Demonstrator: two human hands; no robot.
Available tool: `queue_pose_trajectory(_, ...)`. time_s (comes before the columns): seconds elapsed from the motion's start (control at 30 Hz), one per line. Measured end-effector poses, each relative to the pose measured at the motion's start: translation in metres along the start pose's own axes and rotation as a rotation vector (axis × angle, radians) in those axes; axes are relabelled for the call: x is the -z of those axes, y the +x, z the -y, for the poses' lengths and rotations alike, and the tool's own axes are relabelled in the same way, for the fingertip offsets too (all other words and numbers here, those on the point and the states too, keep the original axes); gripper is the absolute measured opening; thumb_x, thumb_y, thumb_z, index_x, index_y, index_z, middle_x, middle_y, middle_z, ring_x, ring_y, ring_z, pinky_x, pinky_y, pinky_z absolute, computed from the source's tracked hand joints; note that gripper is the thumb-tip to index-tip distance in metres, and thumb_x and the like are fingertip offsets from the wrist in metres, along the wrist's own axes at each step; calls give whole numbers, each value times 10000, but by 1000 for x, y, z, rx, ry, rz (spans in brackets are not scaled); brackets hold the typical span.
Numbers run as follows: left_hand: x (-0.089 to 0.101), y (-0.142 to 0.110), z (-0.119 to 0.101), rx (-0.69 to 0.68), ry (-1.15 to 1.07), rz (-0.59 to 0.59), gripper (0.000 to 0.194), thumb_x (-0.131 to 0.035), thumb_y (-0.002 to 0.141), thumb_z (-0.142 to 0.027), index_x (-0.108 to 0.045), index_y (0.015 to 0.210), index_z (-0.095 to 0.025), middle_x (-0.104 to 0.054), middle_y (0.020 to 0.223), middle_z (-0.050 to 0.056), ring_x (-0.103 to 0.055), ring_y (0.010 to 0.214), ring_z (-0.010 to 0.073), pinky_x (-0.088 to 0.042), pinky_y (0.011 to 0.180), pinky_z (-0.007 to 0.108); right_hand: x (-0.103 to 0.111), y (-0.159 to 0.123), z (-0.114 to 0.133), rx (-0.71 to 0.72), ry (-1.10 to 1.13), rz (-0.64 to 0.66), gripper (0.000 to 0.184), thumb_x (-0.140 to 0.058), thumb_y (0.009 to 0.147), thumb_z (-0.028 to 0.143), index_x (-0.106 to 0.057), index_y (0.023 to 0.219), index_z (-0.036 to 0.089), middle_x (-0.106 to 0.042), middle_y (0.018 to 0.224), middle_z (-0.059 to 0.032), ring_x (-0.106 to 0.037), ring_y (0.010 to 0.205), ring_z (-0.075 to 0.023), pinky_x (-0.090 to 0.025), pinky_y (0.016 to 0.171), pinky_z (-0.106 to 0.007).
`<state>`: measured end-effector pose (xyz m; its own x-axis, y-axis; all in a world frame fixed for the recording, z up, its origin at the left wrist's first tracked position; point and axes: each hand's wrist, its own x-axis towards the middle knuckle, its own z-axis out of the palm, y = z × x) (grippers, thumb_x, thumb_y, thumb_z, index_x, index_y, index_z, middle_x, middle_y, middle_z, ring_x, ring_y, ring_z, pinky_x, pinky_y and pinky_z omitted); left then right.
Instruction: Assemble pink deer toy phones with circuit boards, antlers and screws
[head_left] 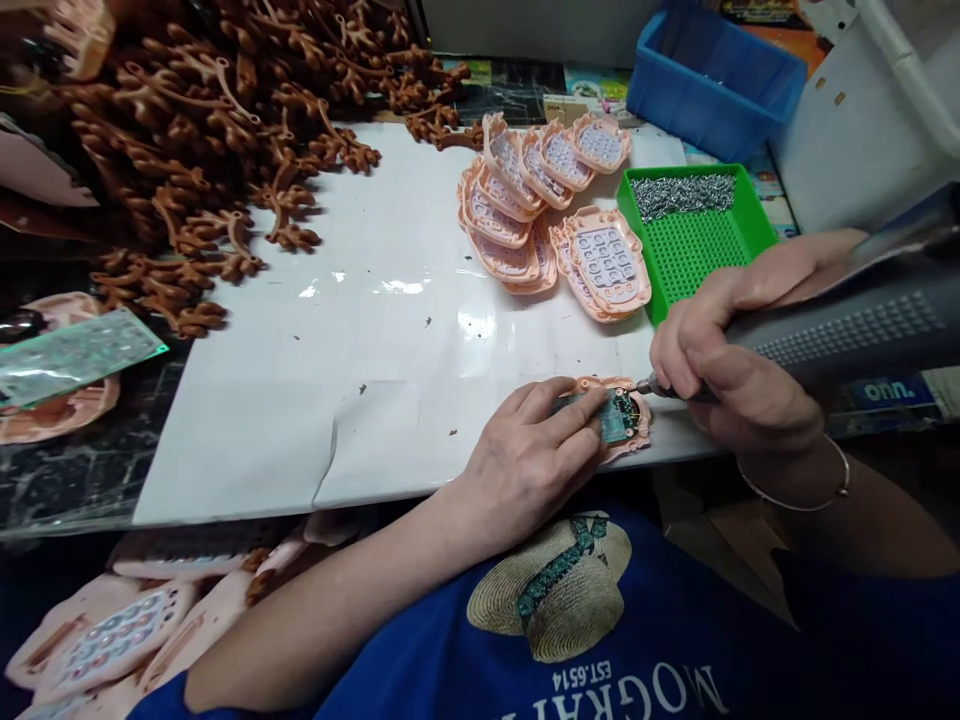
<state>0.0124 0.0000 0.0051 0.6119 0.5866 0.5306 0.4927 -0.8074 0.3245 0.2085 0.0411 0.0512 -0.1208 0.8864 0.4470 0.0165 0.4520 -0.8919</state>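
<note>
My left hand (536,445) lies flat, fingers pressed down on a pink plastic shell with a green circuit board (621,415) at the near edge of the white sheet. My right hand (724,365) is wrapped round a grey electric screwdriver (847,335), whose tip touches the shell's right end.
Several pink keypad shells (555,215) are stacked at the back. A green tray with screws (694,235) stands beside them, and a blue bin (712,85) stands behind it. A heap of brown plastic parts (210,130) fills the left. More pink shells (112,630) lie near my lap.
</note>
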Motion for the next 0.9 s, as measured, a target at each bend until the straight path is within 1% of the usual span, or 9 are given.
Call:
queue_pose_trajectory(0.1,-1,1,1,-2,-10,-1,123,-654,915,-241,-673,848,-140,-726,1231,72,-641,1062,267,-606,846,410,-3,3,-4,86,128,21,292,-763,787,308,-573,999,372,-489,639,80,-477,469,-129,-398,449,-323)
queue_pose_trajectory(0.23,-2,-2,3,-11,-48,9,88,-638,919,-219,-656,884,-140,-712,1251,83,-613,1096,271,-595,886,423,1,8,9,28,187,-46,346,-788,756,266,-611,1046,334,-520,620,87,-486,462,-120,-376,423,-302)
queue_pose_trajectory(0.3,-1,-5,4,-8,-80,46,62,-629,918,-197,-648,931,-139,-684,1294,101,-588,1148,277,-579,936,441,9,12,21,58,206,-103,347,-784,745,238,-632,1048,312,-554,629,84,-492,454,-121,-369,411,-305)
queue_pose_trajectory(0.4,2,-10,6,16,-107,73,128,-599,919,-161,-649,1035,-136,-586,1394,171,-540,1231,298,-554,976,482,27,14,29,186,111,-248,334,-771,735,231,-664,1048,277,-567,642,74,-496,448,-120,-360,384,-303)
queue_pose_trajectory(0.5,6,-14,5,70,-100,53,245,-582,917,-149,-649,1153,-157,-527,1388,204,-531,1225,309,-555,940,510,47,13,20,263,-15,-345,301,-753,763,245,-677,1051,291,-546,605,83,-485,432,-113,-383,395,-292)
queue_pose_trajectory(0.6,9,-16,4,95,-108,46,289,-594,911,-139,-656,1191,-176,-569,1252,172,-556,1125,277,-570,878,469,61,10,1,269,-99,-412,297,-756,773,273,-665,1045,350,-519,578,96,-476,420,-112,-419,432,-295)
queue_pose_trajectory(0.67,9,-17,4,102,-119,40,291,-600,911,-138,-663,1191,-186,-584,1198,153,-556,1088,261,-572,849,439,65,9,-9,265,-139,-450,298,-760,773,302,-645,1039,370,-521,594,97,-469,417,-111,-426,444,-298)
queue_pose_trajectory(0.73,9,-17,4,105,-132,42,295,-601,913,-139,-665,1195,-199,-587,1189,143,-553,1082,254,-569,840,426,67,9,-15,260,-152,-463,287,-756,776,317,-628,1030,357,-532,612,96,-465,421,-108,-430,452,-298)
queue_pose_trajectory(0.9,9,-17,5,111,-133,53,302,-614,905,-129,-668,1194,-199,-585,1186,138,-551,1090,254,-553,859,420,69,8,-21,227,-159,-467,246,-733,795,335,-611,1008,333,-530,609,97,-466,427,-111,-445,473,-305)
